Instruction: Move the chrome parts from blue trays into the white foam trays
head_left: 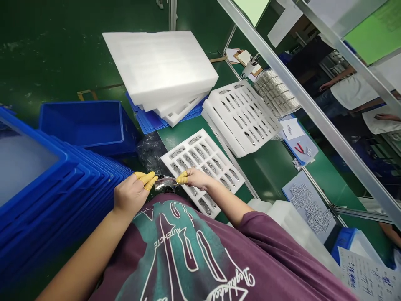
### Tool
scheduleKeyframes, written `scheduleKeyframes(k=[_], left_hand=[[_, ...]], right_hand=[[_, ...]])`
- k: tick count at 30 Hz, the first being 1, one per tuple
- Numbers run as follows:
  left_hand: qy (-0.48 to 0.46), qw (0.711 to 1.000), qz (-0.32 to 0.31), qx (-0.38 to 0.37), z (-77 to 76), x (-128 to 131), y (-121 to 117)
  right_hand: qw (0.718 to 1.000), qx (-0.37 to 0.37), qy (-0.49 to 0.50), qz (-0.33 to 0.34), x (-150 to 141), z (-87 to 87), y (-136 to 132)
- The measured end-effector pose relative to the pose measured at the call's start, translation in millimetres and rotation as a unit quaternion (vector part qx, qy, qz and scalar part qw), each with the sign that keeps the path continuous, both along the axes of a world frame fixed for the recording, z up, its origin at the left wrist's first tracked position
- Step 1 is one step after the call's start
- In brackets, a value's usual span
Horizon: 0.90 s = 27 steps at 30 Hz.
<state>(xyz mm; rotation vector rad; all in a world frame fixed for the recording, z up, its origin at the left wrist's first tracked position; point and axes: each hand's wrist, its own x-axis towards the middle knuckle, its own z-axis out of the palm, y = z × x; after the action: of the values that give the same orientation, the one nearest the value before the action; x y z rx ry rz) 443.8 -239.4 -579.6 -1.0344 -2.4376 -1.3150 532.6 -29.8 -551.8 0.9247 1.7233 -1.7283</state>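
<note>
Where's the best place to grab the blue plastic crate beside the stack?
Grip the blue plastic crate by its top rim, coming from above on the long side nearest you. It sits open side up, and the rim looks thick enough for your fingers to curl around.

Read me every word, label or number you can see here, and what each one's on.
"AUTEHCTE", apparently, in small capitals on the T-shirt
Cursive script lower on the T-shirt: too blurred to read
Handwritten sheet, bottom right: too small to read
White paper on the blue folder: marks too small to read
Small printed labels on the blue-edged sheet: too small to read
</note>
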Motion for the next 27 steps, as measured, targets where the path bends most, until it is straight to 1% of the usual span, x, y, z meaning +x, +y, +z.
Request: scheduleKeyframes(k=[2, 3, 4, 5, 6, 7, 8, 9, 10, 11, 13, 15, 18, 20, 23, 27], left_hand=[[-0.005, 1.0, -0.019, -0.016, -1.9, 1.9, -0.3], [-0.012, 0.999, -0.027, -0.024, -3.5, 3.3, -1.0], [-0.018, 0.999, -0.035, -0.029, -5.7, 5.0, -2.0], [-0.021, 0.998, -0.045, -0.03, -8.5, 7.0, -3.5], [-0.02, 0.998, -0.055, -0.028, -11.7, 9.4, -5.4], [-0.015, 0.998, -0.063, -0.025, -15.3, 12.1, -7.7], [-0.009, 0.997, -0.067, -0.023, -18.9, 15.1, -10.1], [-0.006, 0.997, -0.07, -0.024, -22.4, 18.4, -12.6], [-0.008, 0.997, -0.073, -0.029, -25.3, 21.7, -15.0], [-0.016, 0.996, -0.077, -0.037, -27.6, 25.1, -17.1], [-0.04, 0.993, -0.096, -0.055, -29.6, 30.6, -20.2], [-0.065, 0.989, -0.112, -0.065, -28.3, 33.7, -21.8], [-0.091, 0.986, -0.115, -0.076, -23.8, 34.5, -23.1], [-0.108, 0.983, -0.117, -0.091, -21.8, 34.1, -24.1], [-0.136, 0.978, -0.115, -0.111, -21.8, 33.9, -26.4], [-0.145, 0.977, -0.109, -0.11, -22.5, 34.6, -28.9]], right_hand=[[0.999, 0.03, 0.024, 0.003, 1.9, -6.9, 9.8], [0.998, 0.062, 0.032, -0.001, 4.7, -11.8, 21.0], [0.993, 0.11, 0.037, -0.008, 9.0, -16.6, 36.2], [0.983, 0.177, 0.036, -0.024, 14.7, -20.4, 54.8], [0.964, 0.259, 0.032, -0.047, 21.8, -22.7, 76.0], [0.933, 0.351, 0.024, -0.078, 30.0, -23.6, 98.8], [0.89, 0.44, 0.001, -0.122, 38.9, -23.4, 121.7], [0.849, 0.506, -0.025, -0.149, 48.1, -22.8, 143.5], [0.816, 0.55, -0.056, -0.168, 57.2, -22.5, 163.3], [0.796, 0.572, -0.087, -0.177, 65.7, -23.2, 180.1], [0.785, 0.583, -0.125, -0.169, 79.7, -28.3, 203.5], [0.786, 0.58, -0.146, -0.157, 89.4, -37.2, 214.6], [0.777, 0.585, -0.177, -0.149, 98.5, -50.5, 218.6], [0.772, 0.588, -0.197, -0.141, 103.2, -56.3, 218.6], [0.765, 0.591, -0.222, -0.125, 108.6, -61.4, 218.8], [0.76, 0.593, -0.245, -0.105, 109.8, -65.4, 221.7]])
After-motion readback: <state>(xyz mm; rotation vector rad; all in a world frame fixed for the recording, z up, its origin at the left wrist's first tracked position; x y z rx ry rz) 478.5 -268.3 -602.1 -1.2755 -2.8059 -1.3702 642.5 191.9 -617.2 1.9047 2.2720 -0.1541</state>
